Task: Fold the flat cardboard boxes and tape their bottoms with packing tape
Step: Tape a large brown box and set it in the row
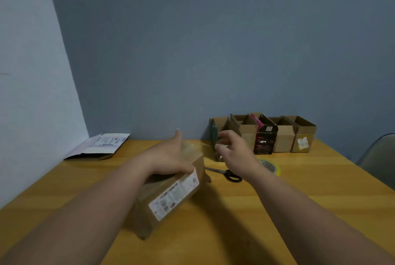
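Note:
A brown cardboard box [171, 198] with a white label lies on the yellow table, close in front of me. My left hand [171, 157] rests palm-down on its top, thumb pointing up, fingers reaching the labelled side's edge. Just right of the box's far end, my right hand [233, 151] pinches a dark green tape roll [213, 136] held on edge. A strip of clear tape [195, 143] stretches from the roll to the box top. A flat unfolded box [100, 145] lies at the back left.
Black scissors [232, 174] lie right of the box, with a yellow tape roll [271, 166] behind my right wrist. Several folded open boxes [284, 134] stand in a row against the back wall. A grey chair [378, 157] stands at the table's right edge.

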